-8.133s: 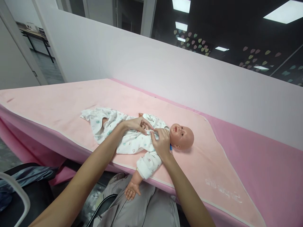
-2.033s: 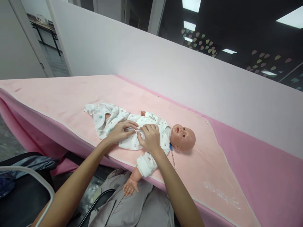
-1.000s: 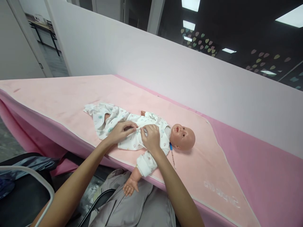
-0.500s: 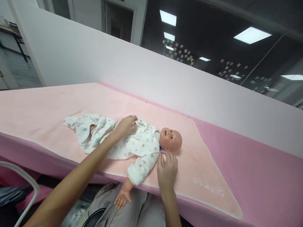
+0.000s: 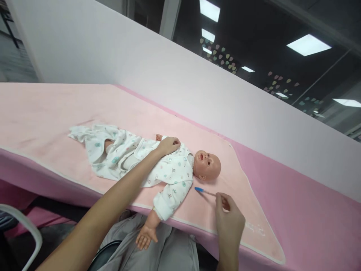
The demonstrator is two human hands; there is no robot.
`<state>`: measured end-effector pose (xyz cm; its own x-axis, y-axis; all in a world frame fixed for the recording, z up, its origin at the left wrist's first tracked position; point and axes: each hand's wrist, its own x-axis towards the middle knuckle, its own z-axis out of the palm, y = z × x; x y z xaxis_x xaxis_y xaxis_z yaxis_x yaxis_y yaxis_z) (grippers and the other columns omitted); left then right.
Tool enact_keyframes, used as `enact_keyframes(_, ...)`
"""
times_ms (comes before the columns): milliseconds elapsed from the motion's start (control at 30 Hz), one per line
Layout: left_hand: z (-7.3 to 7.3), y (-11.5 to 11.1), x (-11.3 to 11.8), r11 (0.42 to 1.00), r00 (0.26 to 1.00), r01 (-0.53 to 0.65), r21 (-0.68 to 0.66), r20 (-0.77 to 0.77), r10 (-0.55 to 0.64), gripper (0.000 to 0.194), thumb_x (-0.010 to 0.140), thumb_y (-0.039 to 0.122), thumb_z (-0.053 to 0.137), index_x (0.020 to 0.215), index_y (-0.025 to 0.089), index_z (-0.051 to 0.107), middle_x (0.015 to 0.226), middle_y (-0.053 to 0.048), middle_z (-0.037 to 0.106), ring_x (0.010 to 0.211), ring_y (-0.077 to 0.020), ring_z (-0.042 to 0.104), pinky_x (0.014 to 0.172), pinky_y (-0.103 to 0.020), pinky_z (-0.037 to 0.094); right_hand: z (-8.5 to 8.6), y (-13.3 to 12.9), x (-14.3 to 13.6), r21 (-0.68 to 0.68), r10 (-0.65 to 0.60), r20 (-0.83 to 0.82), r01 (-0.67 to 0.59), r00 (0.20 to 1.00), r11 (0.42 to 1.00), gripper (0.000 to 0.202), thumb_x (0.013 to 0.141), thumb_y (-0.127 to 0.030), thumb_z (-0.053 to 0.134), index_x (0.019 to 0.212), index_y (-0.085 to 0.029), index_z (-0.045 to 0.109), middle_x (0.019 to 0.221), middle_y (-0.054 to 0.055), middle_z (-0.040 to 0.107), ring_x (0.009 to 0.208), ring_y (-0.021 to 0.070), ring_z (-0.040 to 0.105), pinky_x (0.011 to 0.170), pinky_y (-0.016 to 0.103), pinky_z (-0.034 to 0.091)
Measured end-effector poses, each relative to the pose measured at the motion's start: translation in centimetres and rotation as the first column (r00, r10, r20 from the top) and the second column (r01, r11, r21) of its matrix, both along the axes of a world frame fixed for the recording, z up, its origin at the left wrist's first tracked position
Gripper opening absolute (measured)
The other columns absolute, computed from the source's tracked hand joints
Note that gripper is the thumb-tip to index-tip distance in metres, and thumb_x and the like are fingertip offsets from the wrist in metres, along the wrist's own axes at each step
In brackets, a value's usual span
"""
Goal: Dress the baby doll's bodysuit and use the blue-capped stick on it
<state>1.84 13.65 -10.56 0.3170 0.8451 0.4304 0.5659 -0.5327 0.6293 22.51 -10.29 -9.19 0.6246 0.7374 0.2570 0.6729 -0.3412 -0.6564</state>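
Observation:
A baby doll (image 5: 208, 165) lies on its back on the peach mat (image 5: 197, 210), its head to the right. It wears white printed clothes (image 5: 172, 171), and one arm hangs over the front edge. My left hand (image 5: 170, 145) rests on the chest of the clothes, fingers curled together; whether they pinch cloth is hidden. To the right of the doll, my right hand (image 5: 229, 212) pinches the end of a thin stick with a blue tip (image 5: 199, 189). The tip points left, near the doll's shoulder.
A white wall (image 5: 158, 71) rises behind the pink surface (image 5: 304, 203). Dark glass with ceiling-light reflections stands above it. My lap is below the front edge, and a white curved tube (image 5: 31, 226) is at the lower left.
My right hand has moved right, away from the doll's neck, bringing the blue-tipped stick into full view. My left hand has shifted right along the chest. The camera view has tilted.

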Motion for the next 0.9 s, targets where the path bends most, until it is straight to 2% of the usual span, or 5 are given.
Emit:
enact_keyframes(200,0.0,0.0,0.3,0.999,0.999,-0.038,-0.023,-0.017,0.038,0.025,0.076,0.025,0.049,0.088,0.015,0.068,0.089,-0.004,0.068,0.083,-0.0189,0.06,0.076,-0.025,0.044,0.7,0.7,0.5,0.007,0.035,-0.09,-0.035,0.995,0.999,0.039,0.07,-0.054,0.052,0.078,-0.017,0.062,0.072,0.005,0.064,0.065,0.0169,0.057,0.064,0.025,0.042)
enact_keyframes(433,0.1,-0.2,0.2,0.998,0.999,-0.046,-0.038,-0.014,0.045,0.024,0.078,0.026,0.05,0.089,0.015,0.068,0.091,-0.004,0.068,0.085,-0.0182,0.06,0.077,-0.024,0.044,-0.9,1.9,0.5,-0.149,0.44,-0.263,-0.487,0.858,0.86,0.046,0.071,-0.058,0.053,0.062,-0.013,0.059,0.058,0.002,0.054,0.056,0.013,0.049,0.052,0.023,0.038)
enact_keyframes(600,0.2,-0.4,0.3,0.998,0.998,-0.048,-0.031,-0.03,0.047,0.025,0.077,0.025,0.049,0.089,0.015,0.069,0.091,-0.004,0.068,0.085,-0.0184,0.06,0.076,-0.024,0.044,4.8,4.7,3.0,0.103,0.55,-0.412,-0.563,0.726,0.82,0.046,0.068,-0.058,0.058,0.083,-0.016,0.069,0.076,0.009,0.063,0.068,0.0192,0.057,0.059,0.03,0.046)
enact_keyframes(767,0.1,-0.2,0.3,0.999,0.999,-0.041,-0.027,-0.025,0.04,0.025,0.076,0.025,0.049,0.089,0.015,0.069,0.091,-0.004,0.068,0.084,-0.019,0.06,0.076,-0.024,0.044,11.5,10.7,3.1,0.616,0.848,-0.445,-0.59,0.287,0.522,0.061,0.076,-0.071,0.03,0.075,-0.022,0.067,0.055,0.004,0.056,0.051,0.0145,0.052,0.044,0.027,0.041)
enact_keyframes(900,0.0,-0.1,0.3,0.999,0.999,-0.038,-0.019,-0.025,0.038,0.024,0.077,0.025,0.05,0.088,0.015,0.069,0.09,-0.004,0.068,0.083,-0.0189,0.06,0.077,-0.025,0.043,13.7,15.0,0.1,0.396,0.822,-0.304,-0.722,0.481,0.568,0.051,0.073,-0.062,0.049,0.084,-0.014,0.065,0.07,0.008,0.063,0.059,0.0135,0.056,0.049,0.025,0.045)
